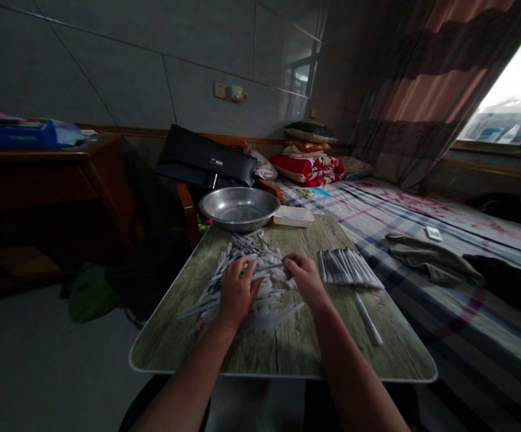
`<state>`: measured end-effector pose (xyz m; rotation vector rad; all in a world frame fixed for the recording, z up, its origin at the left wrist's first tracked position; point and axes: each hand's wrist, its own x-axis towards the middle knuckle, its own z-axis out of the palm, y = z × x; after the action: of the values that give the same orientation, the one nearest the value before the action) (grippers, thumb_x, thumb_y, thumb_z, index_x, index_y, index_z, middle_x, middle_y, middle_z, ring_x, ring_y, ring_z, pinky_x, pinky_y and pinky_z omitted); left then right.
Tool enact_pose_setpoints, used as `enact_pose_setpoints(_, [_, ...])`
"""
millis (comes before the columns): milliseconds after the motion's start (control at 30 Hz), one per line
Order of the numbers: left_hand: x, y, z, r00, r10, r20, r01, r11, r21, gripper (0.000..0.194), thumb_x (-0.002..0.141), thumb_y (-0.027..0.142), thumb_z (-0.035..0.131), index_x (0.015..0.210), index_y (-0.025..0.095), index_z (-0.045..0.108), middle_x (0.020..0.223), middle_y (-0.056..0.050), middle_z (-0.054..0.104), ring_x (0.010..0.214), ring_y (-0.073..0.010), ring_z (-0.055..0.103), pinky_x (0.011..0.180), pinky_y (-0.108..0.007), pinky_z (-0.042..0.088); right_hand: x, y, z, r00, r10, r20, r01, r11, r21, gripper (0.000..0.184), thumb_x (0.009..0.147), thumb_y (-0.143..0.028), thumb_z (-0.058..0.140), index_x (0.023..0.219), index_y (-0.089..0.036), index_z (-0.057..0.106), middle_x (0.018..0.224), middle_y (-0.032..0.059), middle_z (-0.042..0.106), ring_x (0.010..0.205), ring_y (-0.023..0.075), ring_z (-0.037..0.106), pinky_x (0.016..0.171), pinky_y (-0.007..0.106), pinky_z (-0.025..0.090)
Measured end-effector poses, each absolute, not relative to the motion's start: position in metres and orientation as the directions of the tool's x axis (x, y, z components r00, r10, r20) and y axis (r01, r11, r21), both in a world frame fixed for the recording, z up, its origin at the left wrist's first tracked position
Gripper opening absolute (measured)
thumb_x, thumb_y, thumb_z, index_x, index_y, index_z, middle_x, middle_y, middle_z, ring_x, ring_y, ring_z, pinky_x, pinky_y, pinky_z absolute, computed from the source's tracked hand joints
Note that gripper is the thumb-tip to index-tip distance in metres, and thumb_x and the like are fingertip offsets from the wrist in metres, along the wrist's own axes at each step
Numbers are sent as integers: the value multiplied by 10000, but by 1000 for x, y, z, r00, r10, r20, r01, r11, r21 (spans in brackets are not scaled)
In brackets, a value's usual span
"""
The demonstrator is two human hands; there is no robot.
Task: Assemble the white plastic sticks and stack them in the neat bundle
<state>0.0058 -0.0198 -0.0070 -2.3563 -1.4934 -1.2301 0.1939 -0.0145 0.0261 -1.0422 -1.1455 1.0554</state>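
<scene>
A thin tube [270, 267] is pinched by the right hand [304, 277], well inside the edges of the tabletop [278, 359]; the left hand [237, 289] has an unclear grip.

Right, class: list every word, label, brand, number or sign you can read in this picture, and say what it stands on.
No text is legible.
Pale label on the flat black object: too small to read.
Blue printed sheet on the bed: any lettering is too small.
Slender tubes on the table: no lettering can be made out.
</scene>
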Motion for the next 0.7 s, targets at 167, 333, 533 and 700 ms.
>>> enact_pose_setpoints(167, [3, -17, -8, 131, 715, 686, 792, -492, 362, 339, 906, 184, 462, 1228, 170, 566, 1238, -130, 552, 1153, -279, 507, 999, -444, 409, 244, -51, 63, 464, 844, 269, 100, 252, -963, 273, 721, -415, 689, 813, -163, 640, 632, 21, 653, 542, 136, 574, 518, 254, 463])
enact_pose_setpoints(333, [4, -21, -5, 143, 704, 696, 773, -518, 366, 329, 900, 147, 446, 1206, 169, 565, 1218, -133, 564, 1148, -273, 508, 1000, -436, 416, 311, -112, 48, 558, 763, 326, 456, 47, -889, 282, 698, -438, 666, 793, -174, 637, 686, 65, 686, 614, 195, 628, 587, 304, 484])
enact_pose_setpoints(533, [6, -23, -11, 166, 688, 707, 776, -533, 336, 285, 894, 159, 464, 1144, 173, 600, 1177, -130, 573, 1108, -277, 529, 986, -425, 422, 356, -174, 3, 613, 694, 378, 720, -293, -629, 252, 700, -468, 557, 739, -227, 623, 711, 68, 700, 625, 226, 635, 596, 312, 442])
enact_pose_setpoints(700, [6, -22, -15, 199, 660, 725, 766, -566, 306, 258, 882, 156, 478, 1098, 156, 618, 1140, -134, 592, 1063, -280, 547, 950, -426, 445, 370, -187, -24, 666, 674, 320, 690, -394, -607, 284, 701, -463, 502, 773, -216, 621, 784, 93, 722, 685, 243, 659, 620, 310, 444])
